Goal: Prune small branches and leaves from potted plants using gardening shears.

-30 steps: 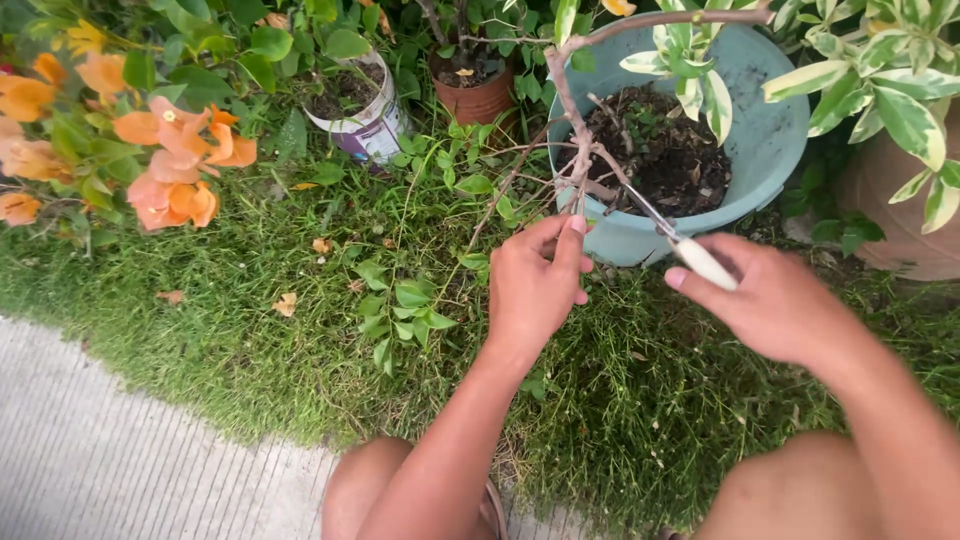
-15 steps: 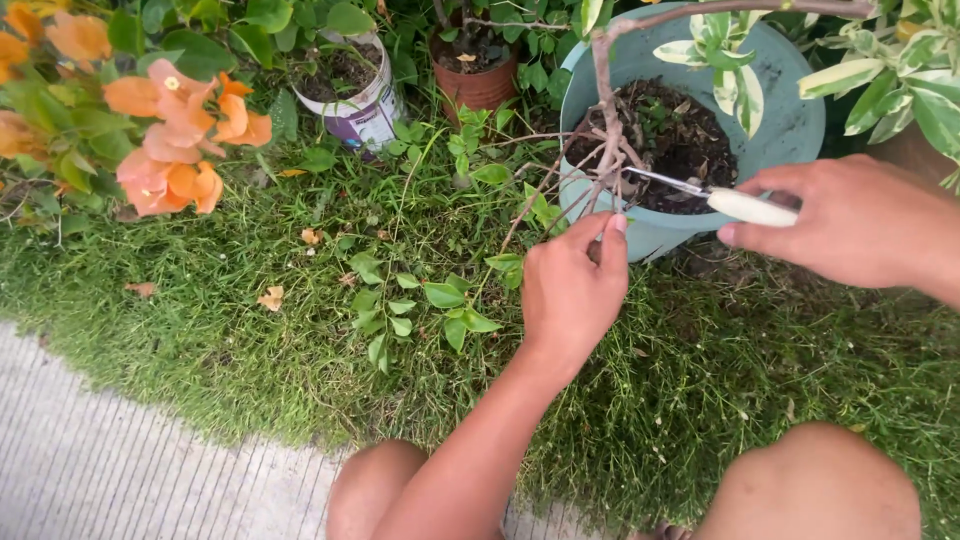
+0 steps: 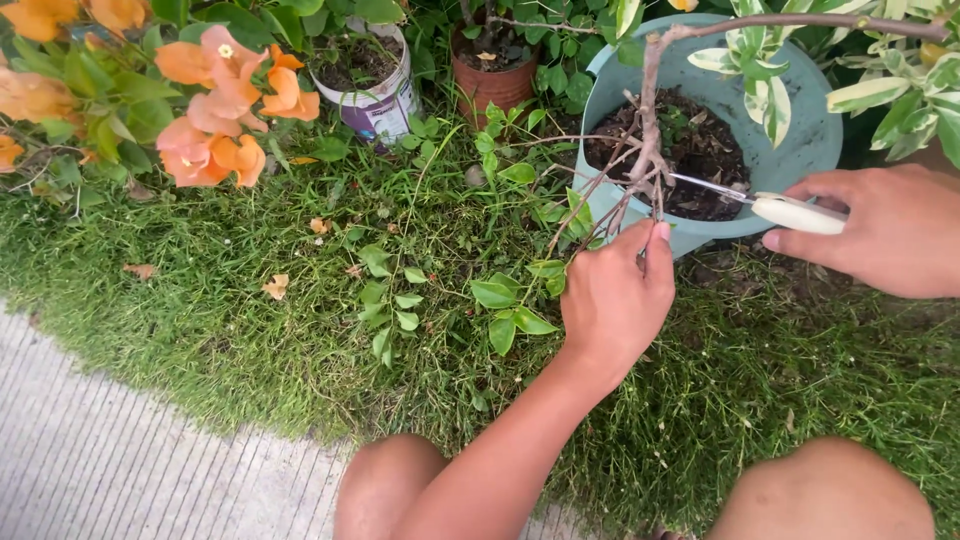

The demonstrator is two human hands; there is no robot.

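My left hand (image 3: 615, 295) pinches thin bare twigs (image 3: 610, 205) that hang from a woody stem (image 3: 650, 120) over the rim of a teal pot (image 3: 790, 140). My right hand (image 3: 885, 230) grips white-handled scissors (image 3: 790, 212); their metal blades point left and reach the base of the stem over the dark soil. The stem bends right across the pot as a long branch (image 3: 800, 22) with green-and-cream leaves. Both my knees show at the bottom edge.
An orange-flowered shrub (image 3: 200, 90) fills the upper left. A white can planter (image 3: 375, 85) and a terracotta pot (image 3: 490, 75) stand behind the grass. A leafy sprig (image 3: 500, 295) lies on the grass by my left hand. A concrete path (image 3: 120, 460) runs lower left.
The view has shifted so the pot sits further right. My right hand swung the scissors from a slant to nearly level at the stem base; my left hand stayed on the twigs.
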